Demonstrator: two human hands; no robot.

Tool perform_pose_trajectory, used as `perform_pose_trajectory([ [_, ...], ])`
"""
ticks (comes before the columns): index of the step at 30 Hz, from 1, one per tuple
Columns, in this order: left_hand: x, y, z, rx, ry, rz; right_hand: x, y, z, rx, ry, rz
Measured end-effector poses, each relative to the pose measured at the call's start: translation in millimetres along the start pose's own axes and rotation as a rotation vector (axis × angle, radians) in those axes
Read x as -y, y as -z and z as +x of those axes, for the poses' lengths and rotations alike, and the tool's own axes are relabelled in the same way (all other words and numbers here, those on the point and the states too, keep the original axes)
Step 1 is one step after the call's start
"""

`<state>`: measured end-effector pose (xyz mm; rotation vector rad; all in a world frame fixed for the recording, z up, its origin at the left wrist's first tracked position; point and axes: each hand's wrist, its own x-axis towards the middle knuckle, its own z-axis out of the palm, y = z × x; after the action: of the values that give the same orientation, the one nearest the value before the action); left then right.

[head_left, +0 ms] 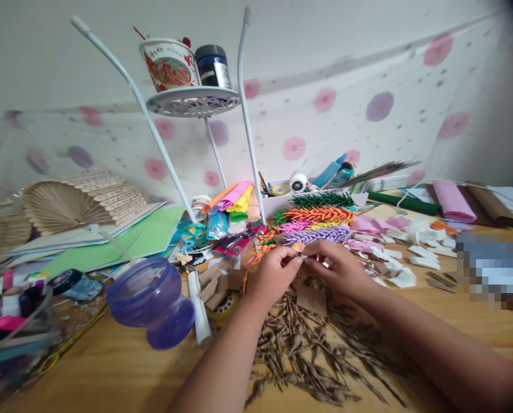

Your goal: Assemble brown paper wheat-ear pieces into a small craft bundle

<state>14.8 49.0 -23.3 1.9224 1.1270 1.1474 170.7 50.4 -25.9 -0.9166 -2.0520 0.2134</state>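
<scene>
- A small pale piece (301, 256) is pinched between the fingertips of the left hand (277, 271) and right hand (340, 267), near the centre of the frame; its full shape is hidden by the fingers.
- Brown twisted stems (308, 358) with knotted, pod-like swellings are spread in a loose, overlapping heap on the worktop, at the lower centre of the frame.
- A flat brown piece (311, 300) is laid over the upper part of that heap.
- Bristly, spike-like strands are bunched lengthwise just above the hands: dark green (323, 200) at the top, orange (319, 215) below it, then pink (297, 227), with purple (319, 234) lowest.
</scene>
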Motion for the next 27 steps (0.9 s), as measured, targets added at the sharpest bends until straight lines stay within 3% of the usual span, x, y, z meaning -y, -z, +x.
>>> perform_pose_trajectory([
  [8, -6, 0.8, -2, -0.041, -0.03, 0.064, 1, -1, 2, 0.01, -0.219, 0.505],
  [14, -3, 0.0, -1, 0.0, -0.032, 0.006, 2, -4, 3, 0.038, -0.312, 0.701],
  [17, -2, 1.2, -1, 0.029, -0.029, -0.004, 0, -2, 3, 0.073, -0.291, 0.606],
  [22, 3, 1.8, 0, 0.037, -0.024, 0.061, 0, 4, 3, 0.157, -0.183, 0.229],
  [27, 4, 0.8, 0, 0.035, -0.003, 0.079, 3, 6, 3, 0.143, -0.111, 0.017],
])
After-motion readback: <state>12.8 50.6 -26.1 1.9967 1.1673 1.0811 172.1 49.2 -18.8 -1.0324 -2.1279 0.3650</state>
